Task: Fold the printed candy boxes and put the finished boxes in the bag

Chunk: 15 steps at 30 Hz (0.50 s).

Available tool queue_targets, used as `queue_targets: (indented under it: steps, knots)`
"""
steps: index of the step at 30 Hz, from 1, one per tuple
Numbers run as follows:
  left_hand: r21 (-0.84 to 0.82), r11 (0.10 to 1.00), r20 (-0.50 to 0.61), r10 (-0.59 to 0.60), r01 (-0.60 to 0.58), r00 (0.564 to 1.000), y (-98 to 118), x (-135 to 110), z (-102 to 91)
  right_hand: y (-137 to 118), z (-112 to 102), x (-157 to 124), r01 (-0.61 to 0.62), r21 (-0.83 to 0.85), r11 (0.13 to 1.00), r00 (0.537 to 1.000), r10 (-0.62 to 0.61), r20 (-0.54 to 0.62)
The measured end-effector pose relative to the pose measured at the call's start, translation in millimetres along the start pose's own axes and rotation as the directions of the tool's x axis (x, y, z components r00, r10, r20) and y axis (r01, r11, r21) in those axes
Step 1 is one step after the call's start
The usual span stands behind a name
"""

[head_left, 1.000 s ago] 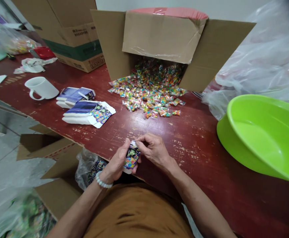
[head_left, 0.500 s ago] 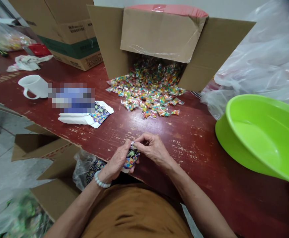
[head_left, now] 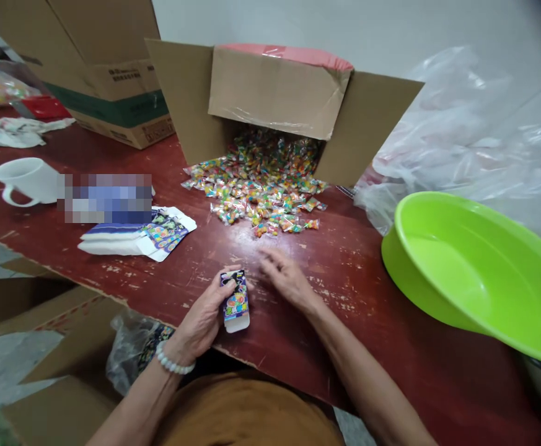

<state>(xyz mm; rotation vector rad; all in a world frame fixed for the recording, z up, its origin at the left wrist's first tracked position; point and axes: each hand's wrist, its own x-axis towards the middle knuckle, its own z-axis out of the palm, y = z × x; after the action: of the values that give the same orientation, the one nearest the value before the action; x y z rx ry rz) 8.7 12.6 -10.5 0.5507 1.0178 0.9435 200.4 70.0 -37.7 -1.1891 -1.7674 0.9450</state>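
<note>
In my left hand [head_left: 207,313] is a small printed carton [head_left: 237,303], dark blue with colourful pictures. My thumb lies across its front, and a white flap sticks out at its near end. My right hand [head_left: 286,279] is apart from the carton, above the table to its right, fingers loosely spread with nothing visible in them. Beyond it lies a heap of small clear candy packets [head_left: 270,201], spilling from a tipped cardboard box [head_left: 279,93]. Flat printed cartons [head_left: 165,232] lie stacked to the left.
A white mug [head_left: 28,179] stands at the left, beside a blurred-out patch. On the right is a green basin [head_left: 437,279], with clear plastic bags [head_left: 437,148] behind it. A large closed-sided carton [head_left: 112,93] stands at the back left. Open cardboard boxes [head_left: 61,328] sit below the table edge.
My right hand has let go of the carton and moved away from its top. My left hand has turned the carton so its near end shows. The view has shifted slightly.
</note>
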Motion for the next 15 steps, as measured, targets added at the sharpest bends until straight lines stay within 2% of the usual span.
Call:
queue_targets:
  steps: [1,2,4,7,9,11,13,14,15]
  knots:
    - [-0.004,1.0,-0.015,0.021,-0.021,1.0,2.8,1.1,-1.4,10.6,-16.2,13.7,-0.075,-0.142,0.987,0.992,0.059,-0.111]
    - [0.005,0.999,-0.037,0.034,-0.034,0.999,5.4,2.3,-3.9,21.7,-32.9,27.3,-0.198,-0.307,0.931,0.964,0.129,-0.231]
    - [0.054,0.997,-0.096,0.052,-0.047,0.994,9.9,4.2,-12.9,43.3,-63.8,50.8,-0.342,-0.378,0.86,0.908,0.199,-0.369]
    - [0.263,0.96,-0.168,0.149,-0.102,0.974,16.4,3.8,-35.4,68.7,-93.3,70.1,-0.477,-0.418,0.773,0.85,0.284,-0.444]
    - [0.499,0.855,-0.113,0.225,-0.141,0.968,23.3,0.2,-51.9,78.2,-101.2,72.4,-0.517,-0.437,0.736,0.834,0.318,-0.452]
    - [0.701,0.692,0.023,0.219,-0.172,0.975,32.4,-5.8,-64.4,82.3,-103.4,69.1,-0.528,-0.449,0.72,0.832,0.332,-0.445]
    - [0.823,0.53,0.146,0.147,-0.202,0.978,41.2,-13.0,-69.8,83.1,-103.3,61.8,-0.524,-0.451,0.722,0.836,0.336,-0.434]
    - [0.853,0.476,0.178,0.117,-0.213,0.977,44.5,-16.5,-69.8,82.9,-102.8,57.1,-0.519,-0.447,0.728,0.839,0.335,-0.428]
    - [0.856,0.47,0.181,0.114,-0.214,0.977,46.6,-19.7,-68.4,82.3,-101.8,51.6,-0.515,-0.44,0.735,0.841,0.335,-0.424]
